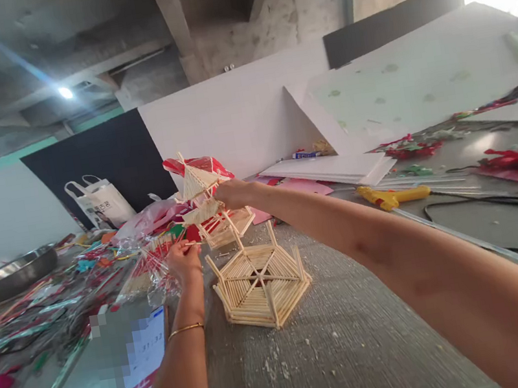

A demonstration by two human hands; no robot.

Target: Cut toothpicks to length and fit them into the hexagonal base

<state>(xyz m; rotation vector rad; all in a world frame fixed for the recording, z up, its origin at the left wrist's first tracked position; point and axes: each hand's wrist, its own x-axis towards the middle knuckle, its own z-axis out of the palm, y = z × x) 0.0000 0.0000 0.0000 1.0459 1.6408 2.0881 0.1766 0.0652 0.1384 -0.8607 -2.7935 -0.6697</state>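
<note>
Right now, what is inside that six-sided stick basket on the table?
The stick basket holds nothing loose; only its slatted floor shows, with crossed sticks at the middle. The table beneath it is covered.

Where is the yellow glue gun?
In the head view, the yellow glue gun lies on the table to the right of the right hand, just below the stack of white boards.

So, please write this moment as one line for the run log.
left hand: pinches thin stick | right hand: holds stick tower | hexagonal stick base: on table | phone: beside left arm
</note>
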